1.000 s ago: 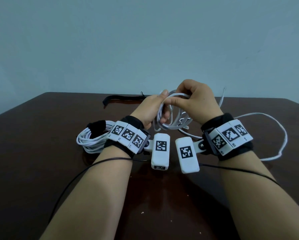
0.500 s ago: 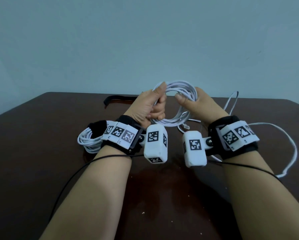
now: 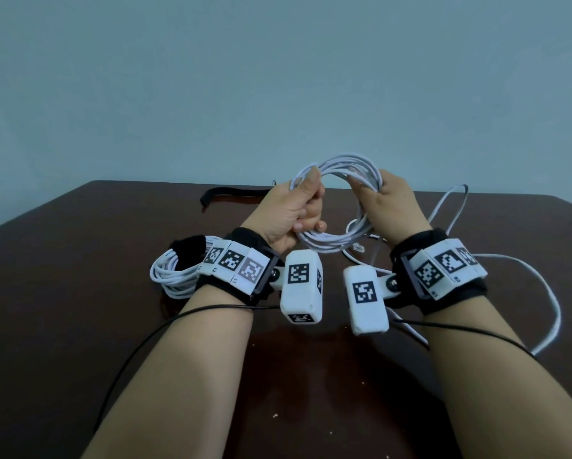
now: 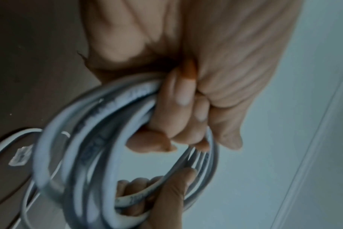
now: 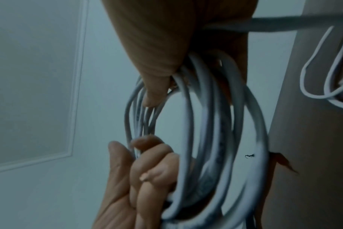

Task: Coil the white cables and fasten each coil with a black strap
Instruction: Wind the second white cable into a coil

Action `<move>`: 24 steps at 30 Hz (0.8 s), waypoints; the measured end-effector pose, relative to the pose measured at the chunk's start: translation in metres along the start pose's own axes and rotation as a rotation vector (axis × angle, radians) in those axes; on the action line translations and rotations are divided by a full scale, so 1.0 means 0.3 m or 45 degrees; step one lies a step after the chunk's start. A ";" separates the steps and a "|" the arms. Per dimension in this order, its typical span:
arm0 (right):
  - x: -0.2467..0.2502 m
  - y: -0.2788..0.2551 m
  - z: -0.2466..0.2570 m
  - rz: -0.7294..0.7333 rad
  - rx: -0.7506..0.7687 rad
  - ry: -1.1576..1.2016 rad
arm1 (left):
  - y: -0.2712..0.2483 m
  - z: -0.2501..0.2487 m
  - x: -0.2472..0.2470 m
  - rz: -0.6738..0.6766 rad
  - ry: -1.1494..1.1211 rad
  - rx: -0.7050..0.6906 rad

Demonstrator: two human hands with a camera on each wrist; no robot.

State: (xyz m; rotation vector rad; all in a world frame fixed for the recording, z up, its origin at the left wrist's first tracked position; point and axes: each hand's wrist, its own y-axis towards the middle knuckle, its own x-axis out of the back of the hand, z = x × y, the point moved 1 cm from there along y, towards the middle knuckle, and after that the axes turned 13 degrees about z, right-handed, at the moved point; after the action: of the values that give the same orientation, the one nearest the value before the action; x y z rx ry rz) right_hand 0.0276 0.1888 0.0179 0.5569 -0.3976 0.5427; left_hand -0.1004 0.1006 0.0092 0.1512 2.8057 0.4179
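A white cable coil [image 3: 341, 167] of several loops is held up above the dark table [image 3: 79, 260] between both hands. My left hand [image 3: 294, 210] grips the coil's left side with curled fingers [image 4: 178, 117]. My right hand [image 3: 384, 200] grips its right side, fingers wrapped round the loops [image 5: 206, 124]. The cable's loose tail [image 3: 542, 293] trails over the table to the right, and its clear plug [image 3: 358, 247] hangs below the coil. A second white coil [image 3: 175, 276], bound with a black strap [image 3: 188, 250], lies behind my left wrist. Another black strap [image 3: 231, 194] lies flat at the table's far edge.
A thin black wire [image 3: 139, 349] runs from my left wrist across the table, and another [image 3: 460, 329] from my right wrist. A pale wall [image 3: 278, 77] stands behind the table's far edge. Small crumbs [image 3: 274, 416] dot the near tabletop.
Both hands have lifted the coil higher and spread apart, opening it into a wider round loop. The loose tail has slid along the table on the right.
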 end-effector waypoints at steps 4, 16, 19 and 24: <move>-0.020 -0.006 0.004 0.120 0.021 0.255 | -0.001 -0.017 0.009 -0.022 -0.015 0.022; -0.024 -0.003 0.012 0.086 -0.042 0.372 | -0.002 -0.011 -0.008 -0.023 -0.169 0.037; -0.024 -0.014 0.020 0.230 0.023 0.262 | -0.001 -0.016 0.012 -0.084 -0.147 0.014; -0.002 -0.033 0.015 0.368 -0.153 0.028 | 0.002 -0.018 0.052 -0.235 -0.086 -0.062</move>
State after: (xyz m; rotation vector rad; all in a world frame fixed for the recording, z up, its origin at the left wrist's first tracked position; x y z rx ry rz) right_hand 0.0319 0.1788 0.0174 0.3790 -0.4898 0.7962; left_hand -0.1169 0.1020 0.0099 -0.1021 2.7101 0.4284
